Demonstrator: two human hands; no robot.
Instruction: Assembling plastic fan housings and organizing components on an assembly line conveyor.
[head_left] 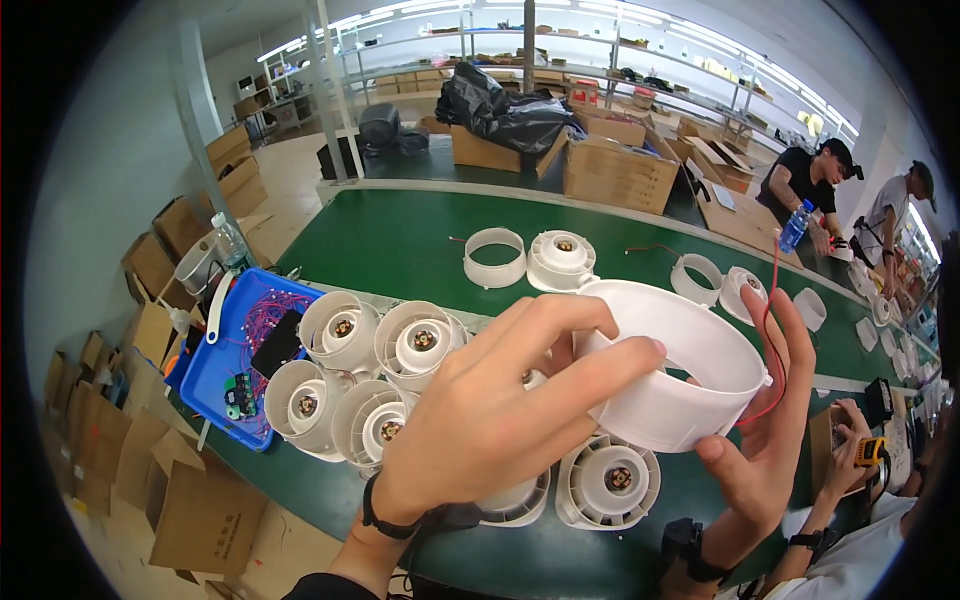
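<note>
Between my hands is a white plastic ring (pixel 672 405), held tilted above the table so I can see through its opening. My left hand (pixel 490 400) grips its left side, fingers bent over the rim. On the right side, my right hand (pixel 765 420) has its thumb against the lower wall and its fingers raised behind. A thin red wire (pixel 768 330) runs from the ring up past the right fingers. Beneath and left of my hands stand several white fan housings (pixel 422 342) with round hubs; my left hand partly covers some. Another housing (pixel 620 478) lies below the ring.
A blue tray (pixel 215 385) at the left holds wires and a green circuit board (pixel 240 396). Farther back on the green table (pixel 400 225) are a loose white ring (pixel 494 258) and a housing (pixel 561 258). Co-workers are at the right; one hand (pixel 850 445) holds a yellow tool (pixel 871 452).
</note>
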